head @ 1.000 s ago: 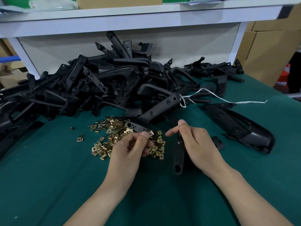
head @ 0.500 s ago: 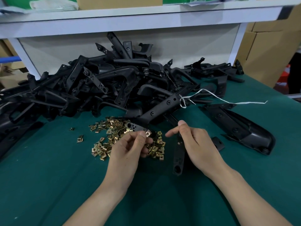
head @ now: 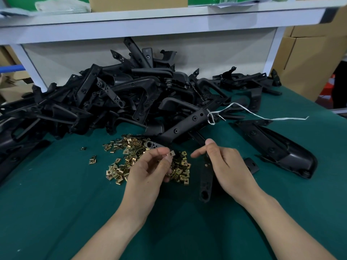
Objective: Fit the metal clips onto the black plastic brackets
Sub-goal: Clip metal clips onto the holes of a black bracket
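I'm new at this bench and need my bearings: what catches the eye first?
A heap of black brackets fills the back of the green table. Before it glitters a scatter of brassy clips, where the left hand pinches one clip and the right hand holds a bracket.

Two bare forearms, slender wrists, left grip [head: 150, 170] and right grip [head: 224, 166] with short nails

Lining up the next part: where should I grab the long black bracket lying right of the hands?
Take the long black bracket round its slimmer far end, probably from above: it lies flat on the green cloth, and its near end is bulky.
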Demonstrator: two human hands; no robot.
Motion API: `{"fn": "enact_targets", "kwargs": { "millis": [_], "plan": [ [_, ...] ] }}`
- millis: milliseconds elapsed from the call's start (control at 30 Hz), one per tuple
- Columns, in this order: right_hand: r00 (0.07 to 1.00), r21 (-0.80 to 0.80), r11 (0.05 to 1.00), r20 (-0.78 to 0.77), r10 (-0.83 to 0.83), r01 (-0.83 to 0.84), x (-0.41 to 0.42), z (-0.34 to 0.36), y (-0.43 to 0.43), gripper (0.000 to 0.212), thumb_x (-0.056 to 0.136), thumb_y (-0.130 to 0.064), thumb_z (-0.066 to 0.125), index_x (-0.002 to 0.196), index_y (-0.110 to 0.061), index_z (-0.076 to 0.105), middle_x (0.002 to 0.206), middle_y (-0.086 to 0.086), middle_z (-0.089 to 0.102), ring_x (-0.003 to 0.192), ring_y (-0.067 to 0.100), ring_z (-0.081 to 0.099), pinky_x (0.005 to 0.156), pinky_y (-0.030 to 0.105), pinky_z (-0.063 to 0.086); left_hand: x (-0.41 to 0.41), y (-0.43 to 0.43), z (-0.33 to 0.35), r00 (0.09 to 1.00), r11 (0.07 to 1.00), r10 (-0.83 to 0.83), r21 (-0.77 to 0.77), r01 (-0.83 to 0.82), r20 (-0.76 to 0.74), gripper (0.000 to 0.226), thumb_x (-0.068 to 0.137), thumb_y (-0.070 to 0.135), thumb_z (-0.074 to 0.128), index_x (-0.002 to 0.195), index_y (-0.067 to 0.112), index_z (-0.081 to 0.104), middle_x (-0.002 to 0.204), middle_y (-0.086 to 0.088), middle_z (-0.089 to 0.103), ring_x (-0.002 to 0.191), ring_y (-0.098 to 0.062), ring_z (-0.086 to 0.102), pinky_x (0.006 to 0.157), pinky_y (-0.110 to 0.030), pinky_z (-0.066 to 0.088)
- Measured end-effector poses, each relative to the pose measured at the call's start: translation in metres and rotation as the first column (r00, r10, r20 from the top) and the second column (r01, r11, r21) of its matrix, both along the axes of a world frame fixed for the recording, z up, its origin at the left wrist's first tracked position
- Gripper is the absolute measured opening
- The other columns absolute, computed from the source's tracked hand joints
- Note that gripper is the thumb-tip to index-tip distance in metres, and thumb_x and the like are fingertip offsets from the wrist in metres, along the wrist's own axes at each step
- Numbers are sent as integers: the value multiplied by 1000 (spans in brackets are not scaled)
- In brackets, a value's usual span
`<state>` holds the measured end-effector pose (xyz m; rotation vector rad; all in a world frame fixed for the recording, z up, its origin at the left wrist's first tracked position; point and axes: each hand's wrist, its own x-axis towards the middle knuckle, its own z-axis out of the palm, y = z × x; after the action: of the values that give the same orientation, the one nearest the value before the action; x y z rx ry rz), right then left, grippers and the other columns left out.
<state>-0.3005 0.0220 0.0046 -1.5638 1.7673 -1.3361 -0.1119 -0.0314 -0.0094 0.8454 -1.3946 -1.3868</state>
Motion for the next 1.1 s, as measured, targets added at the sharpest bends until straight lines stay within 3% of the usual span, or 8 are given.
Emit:
{"fn": "enact_targets", "kwargs": {
  "millis": [300, 567, 633, 700, 800, 933, 1033, 1100],
  "plan": [
    [1000, -25, 1000, 5, -9, 9, 0, -1, 0, 54, 101, -62, 27, 88, -40, 75, 45, -2, 25, 41, 9, 32, 46, 16, 27, 1, 0, -1, 1000, 1000, -2, -12, 3, 19, 10, 94, 23, 67, 100, 30, 72, 74, 5, 64, 72, -8, 60, 64, -18, 52],
    [1000, -19, 1000, 0, -1, 1, -1, -2, -1, 54, 102, -61, 27, 89, -40, 75, 45, -1, 29, 42, 9, 36, 46, 17, 29, 2, 4, 2, 998, 1000, -12, -24, 14, 65, 13, 95, 23, 66, 102, 32, 73, 74, 6, 66, 70, -7, 61, 65, -18, 52],
    [1000, -14, 1000, -13, 1, -1, -1, -3, -2, 55, 101, -63, 25, 89, -41, 75, 45, 9, 34, 42, 16, 41, 47, 20, 32, 0, 8, 4, 995, 998, -23, -53, 28, 93, 14, 94, 25, 66, 101, 35, 73, 75, 8, 67, 70, -6, 60, 65, -18, 52],
    [1000, -3, 1000, -18, 14, -14, 0, -5, -2, 59, 99, -67, 23, 90, -41, 75, 52, 17, 52, 51, 19, 56, 54, 30, 44, -2, 13, 7, 994, 996, -41, -71, 49, 102, 14, 93, 25, 66, 100, 34, 74, 76, 11, 68, 71, -4, 61, 67, -18, 52],
    [999, 8, 999, -33, 39, -39, 3, -8, -4, 63, 99, -65, 22, 87, -34, 76, 66, 2, 70, 70, 12, 68, 71, 41, 52, -5, 19, 10, 990, 992, -90, -78, 99, 105, 13, 92, 22, 66, 101, 28, 73, 75, 14, 69, 72, 0, 62, 67, -14, 50],
    [998, 1, 999, -43, 40, -40, 4, -10, -5, 68, 100, -65, 21, 79, -27, 73, 68, 2, 70, 70, 15, 67, 70, 41, 51, -5, 23, 12, 983, 985, -136, -89, 147, 124, 14, 92, 17, 66, 103, 24, 73, 76, 14, 69, 71, 1, 62, 67, -11, 48],
    [998, 6, 1000, -60, 29, -28, 3, -11, -6, 76, 99, -67, 20, 74, -15, 70, 65, 6, 66, 65, 19, 63, 66, 42, 49, -4, 24, 13, 977, 982, -159, -81, 172, 139, 14, 93, 18, 67, 102, 25, 74, 82, 2, 72, 74, -4, 63, 69, -13, 49],
    [998, 8, 1000, -61, 28, -28, 3, -11, -6, 73, 100, -66, 21, 74, -18, 70, 62, 2, 65, 62, 16, 62, 65, 38, 50, -4, 24, 13, 968, 975, -179, -97, 198, 176, 14, 92, 22, 67, 102, 29, 74, 85, -1, 71, 75, -6, 62, 70, -15, 49]
  ]
}}
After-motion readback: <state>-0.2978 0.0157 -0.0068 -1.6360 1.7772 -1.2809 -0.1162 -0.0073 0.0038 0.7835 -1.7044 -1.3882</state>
